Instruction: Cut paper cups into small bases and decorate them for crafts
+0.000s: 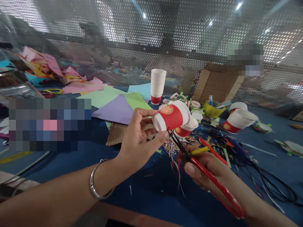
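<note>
My left hand (pixel 139 138), a metal bangle (pixel 92 181) at its wrist, grips a red and white paper cup (pixel 174 115). The cup is tilted on its side, its base toward my fingers and its rim to the right. In my right hand (pixel 201 167) is a pair of scissors (pixel 187 154) with red handles and a yellow piece by the pivot. Their dark blades reach up to the cup's underside near my left thumb; whether they bite into the paper I cannot tell. Behind sits another paper cup (pixel 187 129), partly covered by the held one.
A tall stack of paper cups (pixel 158 85) stands at the back. Coloured paper sheets (pixel 115 108) lie left of it. Paper scraps (pixel 172 148) litter the blue table (pixel 146 201). To the right are more cups (pixel 239 121), a black cable (pixel 276 183) and a cardboard box (pixel 213 83).
</note>
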Tool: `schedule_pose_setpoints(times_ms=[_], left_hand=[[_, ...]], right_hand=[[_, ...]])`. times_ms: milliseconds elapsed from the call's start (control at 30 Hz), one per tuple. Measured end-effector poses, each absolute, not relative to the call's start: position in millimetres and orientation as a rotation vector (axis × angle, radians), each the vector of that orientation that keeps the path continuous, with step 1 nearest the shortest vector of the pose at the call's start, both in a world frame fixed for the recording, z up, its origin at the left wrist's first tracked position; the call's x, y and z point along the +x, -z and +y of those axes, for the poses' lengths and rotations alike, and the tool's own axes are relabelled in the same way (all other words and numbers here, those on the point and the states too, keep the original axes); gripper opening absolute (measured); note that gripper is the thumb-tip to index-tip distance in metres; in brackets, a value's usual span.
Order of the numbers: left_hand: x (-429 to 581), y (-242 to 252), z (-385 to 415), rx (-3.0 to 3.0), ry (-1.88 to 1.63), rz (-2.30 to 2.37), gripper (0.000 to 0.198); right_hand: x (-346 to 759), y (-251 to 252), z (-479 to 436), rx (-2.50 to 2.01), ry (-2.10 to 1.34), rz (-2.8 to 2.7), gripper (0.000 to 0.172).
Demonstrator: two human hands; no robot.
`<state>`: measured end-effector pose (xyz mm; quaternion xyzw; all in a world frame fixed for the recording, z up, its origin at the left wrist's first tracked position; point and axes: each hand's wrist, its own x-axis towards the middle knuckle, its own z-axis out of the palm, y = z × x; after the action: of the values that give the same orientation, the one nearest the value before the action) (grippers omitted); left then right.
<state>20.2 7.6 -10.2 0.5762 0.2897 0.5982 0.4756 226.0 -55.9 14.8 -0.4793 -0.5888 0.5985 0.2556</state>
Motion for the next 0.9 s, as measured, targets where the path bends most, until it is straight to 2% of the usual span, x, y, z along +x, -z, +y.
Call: schedule_pose_setpoints(times_ms=[267,667,900], left_hand=[[19.3,10.6,7.4,1.439,-1.453,0.746,0.047],[14.3,6.5,4.8,1.595,-1.473,0.774,0.045],[16.0,11.7,7.5,1.683,-1.551,0.776,0.047]], right_hand=[[233.2,-0.3,-52.8,-1.267,-1.670,-1.591,0.049],[222.7,-16.0,-59.3,-1.327,-1.685,-1.503,0.056],[223.4,-5.0,-58.8,-1.317,-1.647,-1.522,0.057]])
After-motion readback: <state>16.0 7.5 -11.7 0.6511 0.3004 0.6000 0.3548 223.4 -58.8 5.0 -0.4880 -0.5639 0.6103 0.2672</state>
